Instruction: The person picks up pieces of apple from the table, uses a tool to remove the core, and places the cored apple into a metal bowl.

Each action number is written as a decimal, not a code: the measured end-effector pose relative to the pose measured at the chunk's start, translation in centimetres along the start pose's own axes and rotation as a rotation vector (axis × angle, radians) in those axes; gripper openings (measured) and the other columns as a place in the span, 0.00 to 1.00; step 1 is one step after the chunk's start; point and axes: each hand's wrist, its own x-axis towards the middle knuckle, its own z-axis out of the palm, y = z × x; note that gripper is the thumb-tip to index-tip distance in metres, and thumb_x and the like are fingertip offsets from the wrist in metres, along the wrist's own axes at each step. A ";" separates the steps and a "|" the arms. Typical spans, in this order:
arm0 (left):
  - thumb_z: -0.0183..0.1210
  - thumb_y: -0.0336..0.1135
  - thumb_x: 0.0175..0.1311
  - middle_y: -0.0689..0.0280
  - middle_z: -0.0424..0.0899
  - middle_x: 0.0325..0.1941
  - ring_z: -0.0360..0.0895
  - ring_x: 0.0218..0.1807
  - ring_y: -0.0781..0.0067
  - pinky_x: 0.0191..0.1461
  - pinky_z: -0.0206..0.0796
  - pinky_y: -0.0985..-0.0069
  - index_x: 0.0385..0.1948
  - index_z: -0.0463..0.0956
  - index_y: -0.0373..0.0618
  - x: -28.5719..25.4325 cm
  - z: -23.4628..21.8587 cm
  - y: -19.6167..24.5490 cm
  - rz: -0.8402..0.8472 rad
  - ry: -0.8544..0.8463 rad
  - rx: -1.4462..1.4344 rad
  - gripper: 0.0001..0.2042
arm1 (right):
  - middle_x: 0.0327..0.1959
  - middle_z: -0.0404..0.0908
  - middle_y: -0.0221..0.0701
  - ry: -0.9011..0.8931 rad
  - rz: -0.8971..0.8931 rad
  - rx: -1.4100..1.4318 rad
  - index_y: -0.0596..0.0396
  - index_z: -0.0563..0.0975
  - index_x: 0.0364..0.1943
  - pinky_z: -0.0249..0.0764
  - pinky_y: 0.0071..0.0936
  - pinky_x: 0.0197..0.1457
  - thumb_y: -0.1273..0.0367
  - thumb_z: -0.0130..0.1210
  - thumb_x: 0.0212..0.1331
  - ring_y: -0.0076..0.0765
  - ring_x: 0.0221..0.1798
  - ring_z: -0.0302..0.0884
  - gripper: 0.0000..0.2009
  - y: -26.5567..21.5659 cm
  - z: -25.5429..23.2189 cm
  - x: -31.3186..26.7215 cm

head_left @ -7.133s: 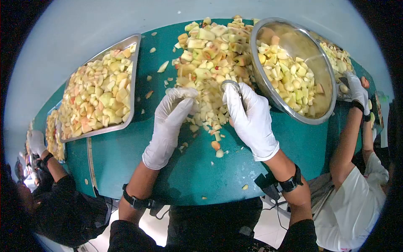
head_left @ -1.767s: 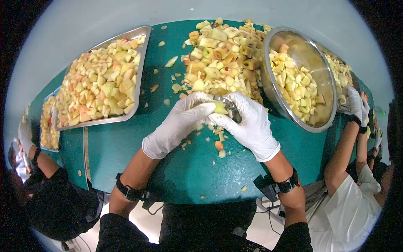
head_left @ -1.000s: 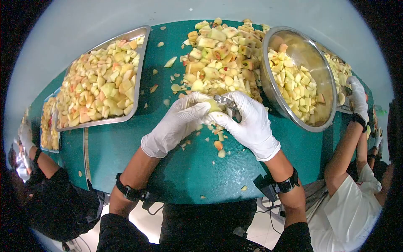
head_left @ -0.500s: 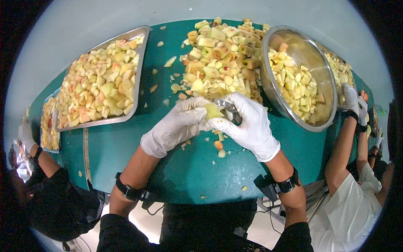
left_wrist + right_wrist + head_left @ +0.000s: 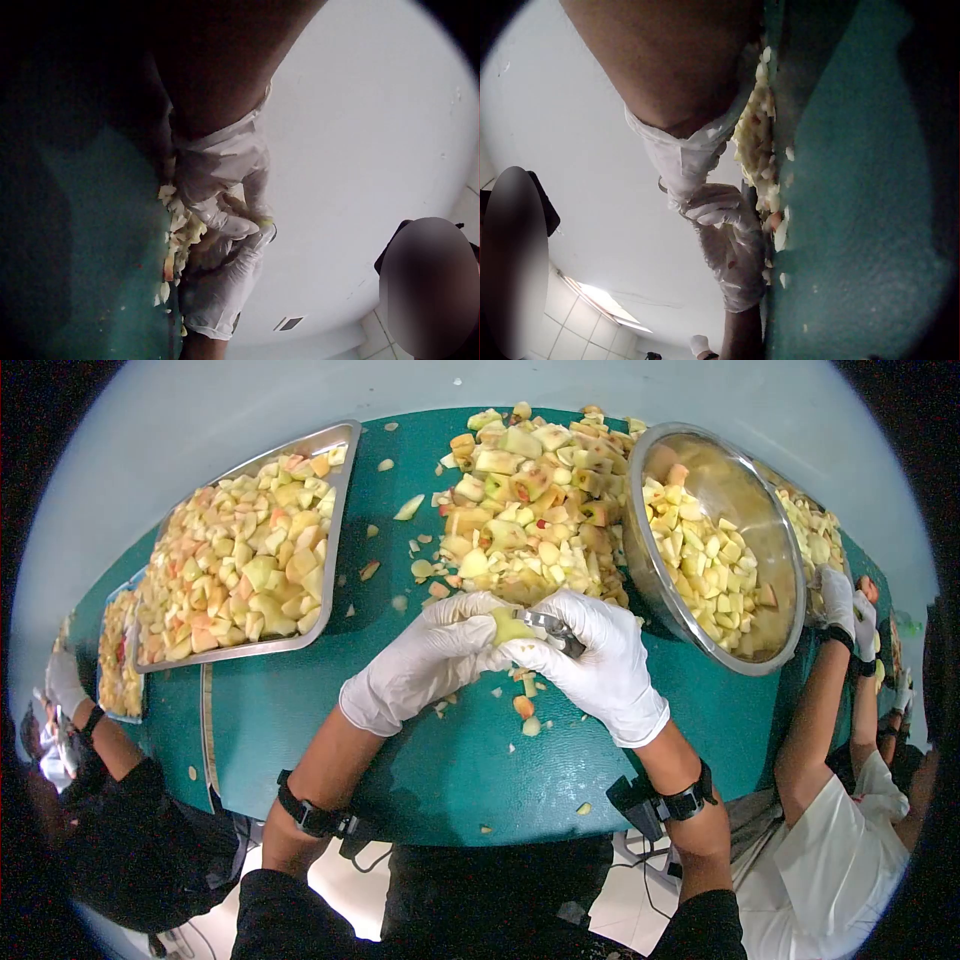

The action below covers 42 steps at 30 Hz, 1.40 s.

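Observation:
In the head view both white-gloved hands meet in front of a heap of cut apple pieces (image 5: 530,490). My left hand (image 5: 425,660) pinches a pale yellow-green apple piece (image 5: 508,628) between thumb and fingers. Curled fingers of my right hand (image 5: 600,655) grip a small metal tool with a curved, shiny band (image 5: 545,622), held against the piece; most of the tool is hidden in the glove. From the left wrist view, the left hand (image 5: 225,172) and right hand (image 5: 217,289) overlap at the fingertips, with a bit of yellow-green showing between them.
A metal tray (image 5: 330,535) full of apple chunks lies at left on the green table (image 5: 440,770). To the right, a tilted steel bowl (image 5: 735,475) holds more chunks. Small scraps dot the table. Other people's gloved hands (image 5: 838,605) work at both sides.
Seven seconds ago the hands were apart, the tool raised in the right. Since then they have come together at the apple piece. In the last second, the piece and tool have shifted slightly.

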 end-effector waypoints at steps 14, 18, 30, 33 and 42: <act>0.62 0.35 0.72 0.66 0.84 0.49 0.81 0.48 0.74 0.56 0.75 0.74 0.54 0.77 0.41 0.1 0.1 0.2 0.106 0.071 -0.028 0.14 | 0.22 0.81 0.37 0.078 0.206 0.106 0.56 0.82 0.33 0.72 0.33 0.28 0.56 0.69 0.61 0.40 0.22 0.79 0.16 -0.1 0.1 -0.1; 0.62 0.39 0.72 0.66 0.81 0.46 0.77 0.43 0.74 0.50 0.70 0.77 0.54 0.76 0.42 0.2 0.4 0.7 0.181 0.125 0.150 0.15 | 0.25 0.83 0.39 0.124 0.341 0.151 0.55 0.82 0.39 0.75 0.34 0.32 0.54 0.67 0.63 0.42 0.26 0.82 0.17 0.0 0.4 0.2; 0.64 0.34 0.70 0.68 0.84 0.45 0.78 0.45 0.80 0.52 0.70 0.79 0.50 0.81 0.41 -3.2 2.1 7.6 0.541 0.733 0.919 0.12 | 0.29 0.82 0.42 0.019 0.445 -0.013 0.53 0.83 0.35 0.74 0.40 0.34 0.52 0.60 0.67 0.50 0.31 0.81 0.18 -0.6 0.1 0.4; 0.63 0.33 0.71 0.67 0.84 0.46 0.79 0.48 0.79 0.54 0.70 0.78 0.49 0.81 0.38 -4.8 -0.2 11.1 0.587 0.867 1.356 0.11 | 0.25 0.81 0.41 -0.017 0.433 -0.011 0.53 0.83 0.34 0.74 0.40 0.33 0.50 0.59 0.67 0.47 0.28 0.80 0.19 -0.5 0.2 0.1; 0.60 0.38 0.70 0.55 0.82 0.59 0.78 0.61 0.60 0.69 0.65 0.67 0.58 0.78 0.36 -5.5 -5.1 15.9 0.620 0.956 1.723 0.19 | 0.31 0.86 0.41 0.018 0.340 -0.051 0.45 0.81 0.53 0.79 0.42 0.39 0.50 0.59 0.66 0.51 0.35 0.86 0.20 0.1 0.2 -0.3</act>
